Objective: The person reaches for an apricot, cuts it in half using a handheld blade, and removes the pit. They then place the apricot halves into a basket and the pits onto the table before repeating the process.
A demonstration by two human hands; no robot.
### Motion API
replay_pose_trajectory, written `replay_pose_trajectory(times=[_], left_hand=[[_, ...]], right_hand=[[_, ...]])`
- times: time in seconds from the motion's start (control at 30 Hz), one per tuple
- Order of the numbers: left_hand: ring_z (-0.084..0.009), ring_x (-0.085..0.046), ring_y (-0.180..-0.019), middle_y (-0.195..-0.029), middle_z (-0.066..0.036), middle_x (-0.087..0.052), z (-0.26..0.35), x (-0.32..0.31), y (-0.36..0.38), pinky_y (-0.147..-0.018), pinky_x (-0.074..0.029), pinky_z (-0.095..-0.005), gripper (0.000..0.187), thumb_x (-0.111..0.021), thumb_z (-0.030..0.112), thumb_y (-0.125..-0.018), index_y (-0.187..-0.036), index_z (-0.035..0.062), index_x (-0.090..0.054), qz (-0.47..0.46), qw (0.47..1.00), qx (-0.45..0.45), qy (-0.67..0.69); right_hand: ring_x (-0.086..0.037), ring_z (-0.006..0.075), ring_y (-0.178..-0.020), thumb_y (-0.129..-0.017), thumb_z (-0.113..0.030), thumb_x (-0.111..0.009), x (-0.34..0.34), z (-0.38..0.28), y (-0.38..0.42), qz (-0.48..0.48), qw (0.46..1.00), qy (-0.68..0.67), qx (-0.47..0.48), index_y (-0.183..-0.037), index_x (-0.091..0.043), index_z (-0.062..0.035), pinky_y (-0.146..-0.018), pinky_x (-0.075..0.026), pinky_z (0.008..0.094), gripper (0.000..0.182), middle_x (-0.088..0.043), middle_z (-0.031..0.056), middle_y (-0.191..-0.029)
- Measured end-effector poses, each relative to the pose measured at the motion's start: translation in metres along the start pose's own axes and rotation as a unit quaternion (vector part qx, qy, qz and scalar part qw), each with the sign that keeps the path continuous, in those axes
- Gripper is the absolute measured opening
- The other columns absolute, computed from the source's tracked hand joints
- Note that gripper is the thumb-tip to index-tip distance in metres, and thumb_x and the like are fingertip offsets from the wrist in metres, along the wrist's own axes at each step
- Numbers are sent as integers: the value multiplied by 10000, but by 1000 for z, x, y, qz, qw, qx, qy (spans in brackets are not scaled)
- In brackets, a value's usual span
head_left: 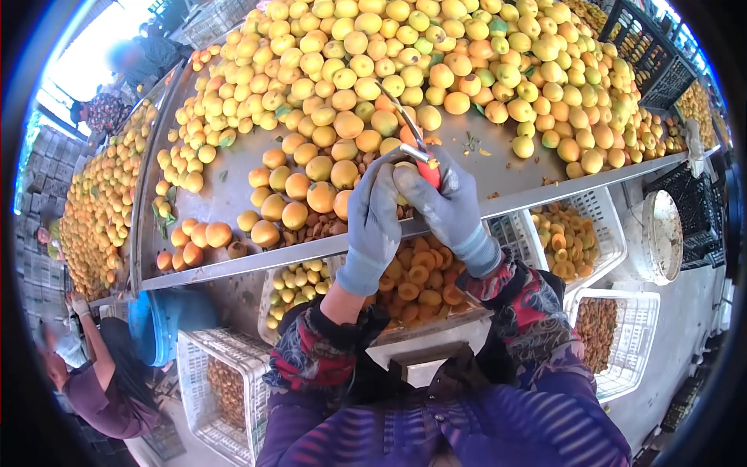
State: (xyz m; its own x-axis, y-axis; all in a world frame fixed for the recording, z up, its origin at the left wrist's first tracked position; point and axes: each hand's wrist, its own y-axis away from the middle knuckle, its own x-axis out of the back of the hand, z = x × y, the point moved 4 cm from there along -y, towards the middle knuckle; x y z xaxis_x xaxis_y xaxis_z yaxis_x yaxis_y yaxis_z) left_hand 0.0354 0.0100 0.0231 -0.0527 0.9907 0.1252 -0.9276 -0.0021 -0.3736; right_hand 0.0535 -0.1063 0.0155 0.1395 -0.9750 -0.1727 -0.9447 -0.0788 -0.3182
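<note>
Both my hands wear grey-blue gloves and meet above the front edge of a metal table [233,187]. My right hand [447,204] is closed on a knife [408,118] with a red handle, its blade pointing up and away over the fruit. A short silvery metal piece [414,152] crosses near the handle. My left hand [377,210] is closed right beside it, fingers curled; what it holds is hidden. A big heap of apricots [366,43] covers the table's far side. Below my hands, a crate holds halved apricots [420,280].
Beneath the table edge stand crates of whole small fruit [299,288] and more halves [566,237]. White crates with brown pits stand left [226,393] and right [597,331]. A blue bin [167,323], a white bucket [661,237] and a co-worker [109,389] are nearby.
</note>
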Motion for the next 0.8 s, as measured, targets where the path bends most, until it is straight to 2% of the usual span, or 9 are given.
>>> replay_pose_trajectory(times=[0.13,0.17,0.2,0.23,0.33,0.37,0.5,0.6,0.8], left_hand=[[-159,-580,-789,-947,-64,-610,12,-2,1,-711,-478,-275,380,-433,303,-967,-1175,-1,-528,-11,984,-1,-180],[-166,-576,-756,-945,-68,-615,-3,1,0,-678,-474,-284,400,-429,328,-966,-1177,2,-526,38,984,158,69],[-173,-573,-723,-943,-72,-620,-15,-1,3,-645,-471,-292,420,-426,353,-965,-1180,6,-524,84,897,301,312],[-170,-561,-707,-955,-86,-621,-21,-1,1,-630,-461,-292,474,-411,382,-966,-1229,-3,-495,10,883,280,375],[-163,-584,-731,-933,-75,-604,-19,-2,-4,-616,-513,-279,482,-460,378,-955,-1261,6,-480,-89,826,221,511],[-201,-603,-772,-946,-97,-604,-16,0,-5,-719,-538,-322,494,-454,354,-959,-1293,-10,-435,-93,826,227,507],[-177,-612,-840,-960,-95,-606,10,0,-1,-758,-527,-295,426,-534,237,-931,-1253,-35,-475,-89,906,178,373],[-146,-610,-879,-979,-83,-605,-2,0,1,-771,-523,-267,365,-620,96,-865,-1190,-45,-530,-75,935,201,281],[-87,-587,-838,-965,-35,-599,-2,7,-1,-735,-499,-212,249,-672,65,-821,-1036,-33,-592,-2,965,151,215]], right_hand=[[-508,46,-597,-842,-175,-682,0,-7,2,-16,988,131,78,-889,-577,-25,-540,-437,218,189,-550,-7,-670],[-508,46,-597,-842,-175,-682,0,-14,2,-18,988,132,76,-889,-577,-25,-540,-437,218,189,-550,-7,-670],[-514,63,-547,-867,-222,-644,1,-16,1,-21,999,20,-43,-894,-581,-21,-501,-433,219,212,-555,6,-648],[-519,80,-497,-891,-268,-606,1,-13,1,-23,983,-93,-160,-899,-584,-17,-463,-429,220,252,-560,18,-626],[-401,68,-381,-931,-446,-469,23,11,-2,-71,958,-193,-199,-937,-579,-29,-347,-325,204,432,-567,14,-633],[-390,86,-363,-937,-500,-393,21,6,0,-30,957,-198,-212,-907,-560,-40,-328,-326,206,491,-569,45,-605],[-393,84,-366,-937,-476,-418,18,4,5,-68,944,-222,-234,-972,-553,-37,-327,-324,206,462,-566,41,-608],[-422,99,-370,-931,-497,-439,12,-3,11,-80,942,-172,-277,-852,-560,-46,-345,-324,217,474,-565,55,-585],[-444,77,-378,-915,-399,-549,10,-1,9,-37,974,-125,-183,-870,-569,-57,-348,-318,199,345,-575,25,-599]])
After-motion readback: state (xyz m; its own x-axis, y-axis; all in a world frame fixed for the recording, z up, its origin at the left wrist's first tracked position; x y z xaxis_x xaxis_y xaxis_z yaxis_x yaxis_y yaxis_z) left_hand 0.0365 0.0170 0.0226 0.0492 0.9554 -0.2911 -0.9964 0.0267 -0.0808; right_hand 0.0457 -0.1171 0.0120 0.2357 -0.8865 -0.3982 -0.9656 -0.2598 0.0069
